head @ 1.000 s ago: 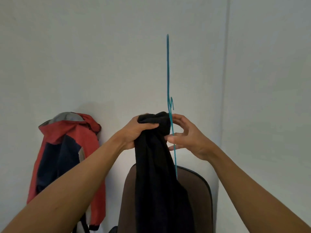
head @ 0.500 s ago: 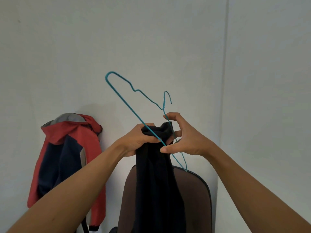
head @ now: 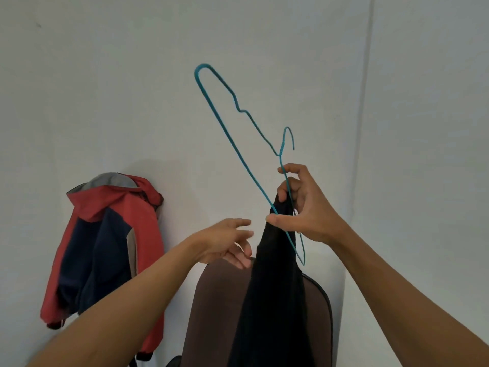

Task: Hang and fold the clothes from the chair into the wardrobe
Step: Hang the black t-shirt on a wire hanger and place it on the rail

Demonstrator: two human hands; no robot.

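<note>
Two hands up: your right hand [head: 308, 207] pinches the black garment [head: 272, 300] and teal wire hanger [head: 227, 128] together.
Your left hand [head: 227, 242], fingers spread and holding nothing, sits just left of the garment above the chair [head: 217, 300] top edge; a jacket [head: 105, 234] hangs on the wall [head: 105, 88] further left.

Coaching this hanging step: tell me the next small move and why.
Probably the left hand should take the black garment just below the right hand and spread it along the teal hanger. The right hand alone pinches garment and tilted hanger together, while the left is open, holding nothing.
</note>
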